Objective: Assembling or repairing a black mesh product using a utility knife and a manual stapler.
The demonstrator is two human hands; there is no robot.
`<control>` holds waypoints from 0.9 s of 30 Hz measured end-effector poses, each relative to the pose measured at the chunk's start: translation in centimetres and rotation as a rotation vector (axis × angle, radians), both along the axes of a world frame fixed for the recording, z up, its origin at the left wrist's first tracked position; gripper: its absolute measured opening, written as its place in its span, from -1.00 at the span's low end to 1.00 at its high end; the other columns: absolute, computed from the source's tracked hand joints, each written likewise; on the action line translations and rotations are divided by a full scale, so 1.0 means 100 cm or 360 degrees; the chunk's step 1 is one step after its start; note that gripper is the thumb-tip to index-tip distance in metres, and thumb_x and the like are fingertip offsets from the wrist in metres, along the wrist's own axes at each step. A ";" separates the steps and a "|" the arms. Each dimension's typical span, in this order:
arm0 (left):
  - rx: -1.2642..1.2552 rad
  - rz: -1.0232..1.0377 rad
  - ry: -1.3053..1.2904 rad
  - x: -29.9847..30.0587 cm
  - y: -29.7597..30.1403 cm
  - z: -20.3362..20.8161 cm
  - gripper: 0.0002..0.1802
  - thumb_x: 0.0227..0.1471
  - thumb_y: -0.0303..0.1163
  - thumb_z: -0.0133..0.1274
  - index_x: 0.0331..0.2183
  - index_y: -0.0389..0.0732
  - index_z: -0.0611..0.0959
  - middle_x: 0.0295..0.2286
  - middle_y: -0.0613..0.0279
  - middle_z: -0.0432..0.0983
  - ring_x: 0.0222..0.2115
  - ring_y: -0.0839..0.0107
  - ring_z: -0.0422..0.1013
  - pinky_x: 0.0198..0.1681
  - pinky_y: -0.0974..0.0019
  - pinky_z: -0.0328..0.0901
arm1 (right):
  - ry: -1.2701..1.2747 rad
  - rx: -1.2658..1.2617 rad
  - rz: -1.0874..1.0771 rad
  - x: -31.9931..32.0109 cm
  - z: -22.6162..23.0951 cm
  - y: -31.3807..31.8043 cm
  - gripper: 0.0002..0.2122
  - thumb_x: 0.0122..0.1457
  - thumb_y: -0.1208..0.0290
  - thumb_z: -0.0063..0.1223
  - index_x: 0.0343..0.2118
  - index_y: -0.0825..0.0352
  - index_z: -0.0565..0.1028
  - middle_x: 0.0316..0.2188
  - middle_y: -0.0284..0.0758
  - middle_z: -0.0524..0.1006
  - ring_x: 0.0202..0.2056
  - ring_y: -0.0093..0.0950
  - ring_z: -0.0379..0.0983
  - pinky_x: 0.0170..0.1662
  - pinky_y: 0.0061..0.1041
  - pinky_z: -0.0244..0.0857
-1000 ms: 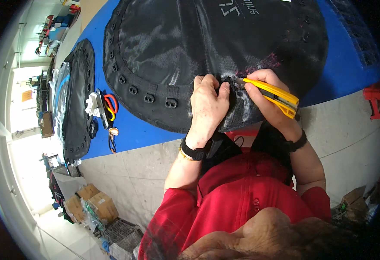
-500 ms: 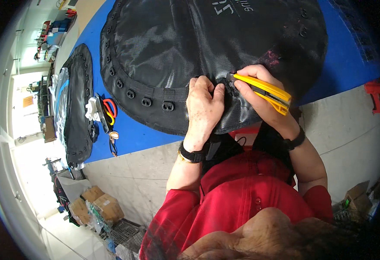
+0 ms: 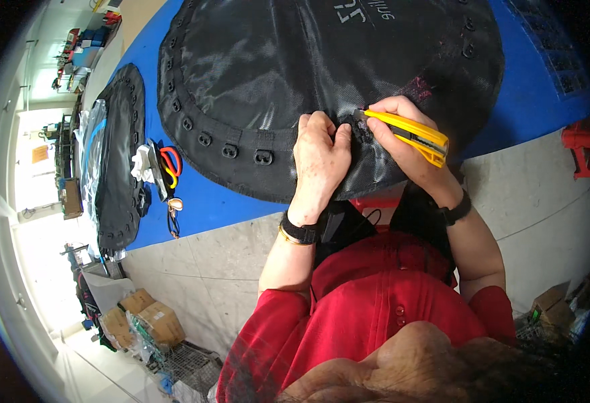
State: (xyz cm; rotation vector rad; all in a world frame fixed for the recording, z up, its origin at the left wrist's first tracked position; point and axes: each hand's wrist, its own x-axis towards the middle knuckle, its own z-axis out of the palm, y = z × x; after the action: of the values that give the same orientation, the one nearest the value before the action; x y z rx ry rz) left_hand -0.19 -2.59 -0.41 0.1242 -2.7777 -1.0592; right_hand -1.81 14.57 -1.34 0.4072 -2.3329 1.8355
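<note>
A large round black woven mat [image 3: 241,74] lies before me, with black plastic loops [image 3: 263,157] along the band at its edge. My left hand [image 3: 322,149] presses on the near part of this band, its fingers curled and pinching the material. In my right hand [image 3: 409,138] is a yellow utility knife [image 3: 416,133], held like a pen. The blade tip points left and touches or nearly touches the band just right of my left thumb. What lies under my left fingers is hidden. Pinkish marks [image 3: 417,87] show on the mat beyond the knife.
The mat rests on a blue table [image 3: 207,201]. To its left lie scissors with red and yellow handles [image 3: 170,166], a crumpled white piece [image 3: 143,165] and another black mat [image 3: 120,154] beside clear plastic. Cardboard boxes [image 3: 157,321] stand on the floor at lower left; a red stand [image 3: 581,151] is at right.
The view has shifted slightly. Both hands keep their holds, and the knife stays at nearly the same spot on the band, with only a small movement.
</note>
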 end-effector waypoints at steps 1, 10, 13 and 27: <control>0.0000 0.0003 -0.0010 0.000 0.000 0.000 -0.75 0.00 -0.42 0.23 -0.46 -0.30 0.47 -0.44 -0.01 0.40 -0.46 0.00 0.42 -0.36 0.06 0.34 | -0.0013 -0.0014 0.0000 0.000 -0.002 0.000 -0.86 0.18 0.49 0.18 -0.21 0.32 0.50 -0.32 -0.30 0.59 -0.28 -0.50 0.58 -0.19 -0.53 0.43; -0.0023 0.0003 0.0011 -0.001 0.000 -0.001 -0.74 -0.01 -0.40 0.23 -0.45 -0.31 0.47 -0.44 -0.02 0.40 -0.45 -0.01 0.42 -0.35 0.06 0.34 | -0.0018 -0.0005 0.0022 0.001 -0.004 0.004 -0.89 0.17 0.50 0.17 -0.25 0.32 0.50 -0.36 -0.29 0.59 -0.31 -0.49 0.57 -0.22 -0.50 0.41; -0.0015 0.0006 0.0005 -0.001 -0.001 -0.002 -0.74 -0.01 -0.40 0.23 -0.45 -0.32 0.47 -0.44 -0.02 0.40 -0.44 -0.01 0.43 -0.33 0.06 0.34 | -0.0026 0.0026 0.0031 0.002 -0.004 0.005 -0.89 0.17 0.50 0.17 -0.27 0.32 0.50 -0.37 -0.29 0.59 -0.31 -0.48 0.57 -0.23 -0.50 0.41; 0.0176 0.0078 -0.0121 -0.003 -0.003 -0.007 -0.72 -0.01 -0.38 0.25 -0.46 -0.31 0.48 -0.43 0.00 0.40 -0.42 0.01 0.42 -0.31 0.07 0.34 | -0.0091 0.0008 0.0127 0.008 0.000 0.013 -0.93 0.14 0.50 0.14 -0.35 0.32 0.49 -0.46 -0.30 0.56 -0.39 -0.48 0.56 -0.30 -0.47 0.39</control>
State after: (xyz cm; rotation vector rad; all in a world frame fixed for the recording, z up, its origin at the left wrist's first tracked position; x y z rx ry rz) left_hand -0.45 -2.93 -1.16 0.2507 -2.7664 -1.2206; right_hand -1.00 15.82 -1.34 0.4610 -2.3925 1.9014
